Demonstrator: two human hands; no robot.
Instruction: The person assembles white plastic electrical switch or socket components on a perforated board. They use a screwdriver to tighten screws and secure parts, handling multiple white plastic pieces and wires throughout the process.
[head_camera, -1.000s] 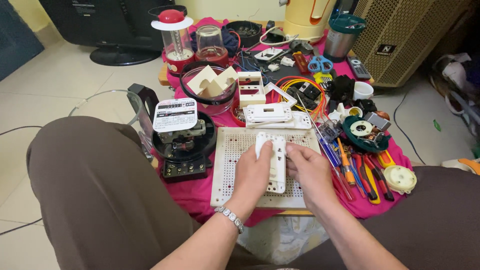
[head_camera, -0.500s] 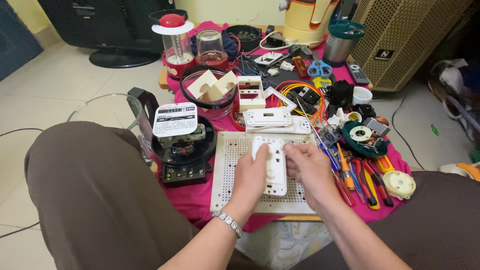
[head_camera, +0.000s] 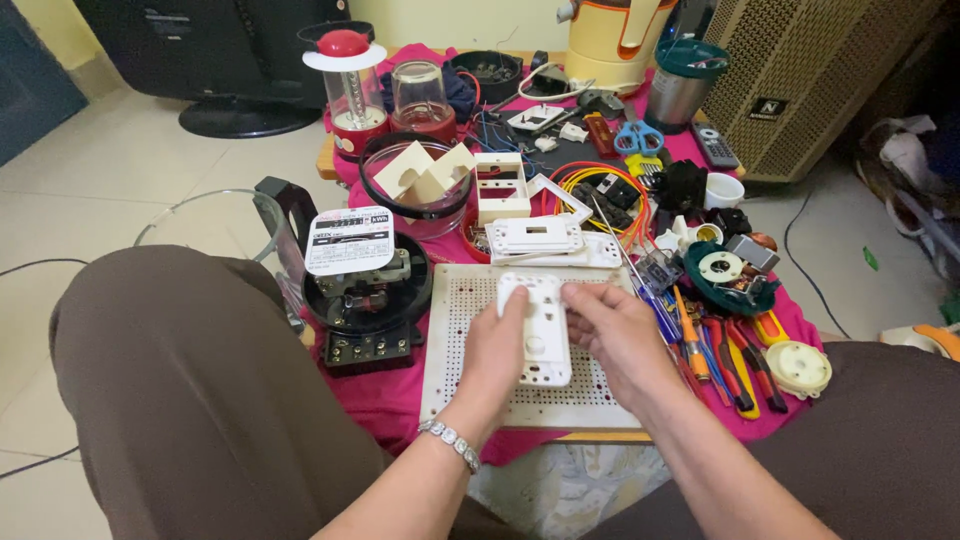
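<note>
At the left of the worktop (head_camera: 400, 400) sits a black electricity meter (head_camera: 365, 295); right of it a white perforated board (head_camera: 470, 330) carries a white switch plate (head_camera: 538, 330), long axis running near to far, face up. Left hand (head_camera: 495, 355) and right hand (head_camera: 615, 335) curl partly closed around its sides, pressing it onto the board. It looks seated but unfastened, with screwdrivers (head_camera: 700, 345) untouched at right.

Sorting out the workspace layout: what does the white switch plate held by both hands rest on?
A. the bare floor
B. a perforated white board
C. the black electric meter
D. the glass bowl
B: the white switch plate, held by the left hand and right hand, lies on the perforated white board.
</note>
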